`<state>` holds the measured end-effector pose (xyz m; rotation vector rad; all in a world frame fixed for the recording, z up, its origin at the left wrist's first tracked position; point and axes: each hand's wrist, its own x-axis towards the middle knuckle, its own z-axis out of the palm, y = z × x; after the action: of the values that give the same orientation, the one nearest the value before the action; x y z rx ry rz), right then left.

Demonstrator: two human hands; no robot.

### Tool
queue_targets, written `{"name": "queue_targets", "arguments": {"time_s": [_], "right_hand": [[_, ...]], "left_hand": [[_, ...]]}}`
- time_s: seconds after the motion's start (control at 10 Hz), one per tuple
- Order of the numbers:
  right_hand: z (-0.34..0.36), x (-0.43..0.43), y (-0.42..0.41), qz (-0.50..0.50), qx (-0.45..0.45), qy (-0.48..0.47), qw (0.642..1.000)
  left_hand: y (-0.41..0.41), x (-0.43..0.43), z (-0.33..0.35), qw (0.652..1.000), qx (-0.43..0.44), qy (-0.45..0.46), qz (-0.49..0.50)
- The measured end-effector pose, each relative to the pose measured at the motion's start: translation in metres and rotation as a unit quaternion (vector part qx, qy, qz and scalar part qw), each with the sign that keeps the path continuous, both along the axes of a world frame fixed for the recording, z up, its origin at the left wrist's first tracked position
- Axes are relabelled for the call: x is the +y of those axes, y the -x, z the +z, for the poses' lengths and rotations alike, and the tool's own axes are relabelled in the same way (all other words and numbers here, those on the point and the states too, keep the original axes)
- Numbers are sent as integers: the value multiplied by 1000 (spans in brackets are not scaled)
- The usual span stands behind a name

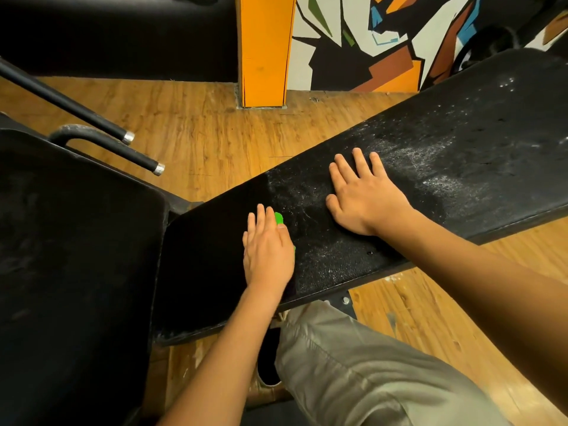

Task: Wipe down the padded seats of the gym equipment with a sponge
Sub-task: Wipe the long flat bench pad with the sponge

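Sponge (279, 218) under left hand (267, 256), black bench pad (461, 155)

We are in a gym.
We see a long black padded bench (430, 155), a second black pad (76, 241) and chrome-tipped handle bars (92, 115) to its left, and beyond it wood-look floor (199, 124), an orange pillar (264, 50) and a painted mural (384, 41).

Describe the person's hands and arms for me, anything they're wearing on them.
Nothing is worn on them. The left hand and right hand are bare, with no gloves, rings or wristbands visible. The left forearm and right forearm are uncovered as well: no sleeve, watch or marking shows in view.
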<state>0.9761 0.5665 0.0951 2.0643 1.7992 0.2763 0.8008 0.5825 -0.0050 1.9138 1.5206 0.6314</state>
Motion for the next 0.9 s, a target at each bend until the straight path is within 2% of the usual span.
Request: {"name": "queue_targets", "arguments": {"time_s": [0.2,0.3,0.6,0.9], "right_hand": [[-2,1,-1,2,-8,-2,1000],[-1,1,-1,2,-6,-3,1000],[0,-1,2,-1,-1,-2,1000],[-2,1,1,2,-4,-12,1000]], "left_hand": [[-27,72,11,999,-1,23,25],[-27,79,12,999,3,32,17],[0,7,-2,1000,-14,-4,8],[-25,66,7,1000,9,13,24]]}}
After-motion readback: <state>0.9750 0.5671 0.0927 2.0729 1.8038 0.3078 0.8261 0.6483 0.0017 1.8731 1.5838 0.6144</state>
